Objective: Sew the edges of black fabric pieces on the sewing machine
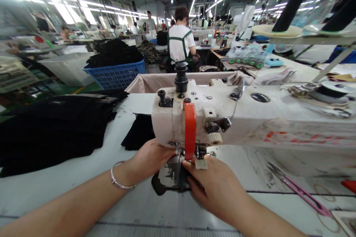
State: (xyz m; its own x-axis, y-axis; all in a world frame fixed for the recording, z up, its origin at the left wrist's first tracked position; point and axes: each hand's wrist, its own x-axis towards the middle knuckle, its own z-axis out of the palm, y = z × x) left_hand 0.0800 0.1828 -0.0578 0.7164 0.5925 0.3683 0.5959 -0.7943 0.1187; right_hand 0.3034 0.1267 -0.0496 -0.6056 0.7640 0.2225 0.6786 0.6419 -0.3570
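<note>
A white sewing machine (241, 107) with an orange guard (190, 131) stands in front of me. My left hand (151, 157) reaches in from the left, its fingers pressed together beside the needle area; the tips are partly hidden by the machine head. On the other side, my right hand (214, 179) has its fingers bent down by the presser foot, at the edge of the metal plate (169, 176). What either hand grips there is hidden. Behind my left hand lies a piece of black fabric (139, 131), running out of sight behind the machine head.
Stacked black fabric (55, 129) lies on the table's left. Pink-handled thread snips (303, 194) rest at the right. Beyond are a blue crate (116, 76) of dark cloth, a beige cloth-lined bin (150, 81), and a person in white (180, 42). Thread cones (292, 7) stand upper right.
</note>
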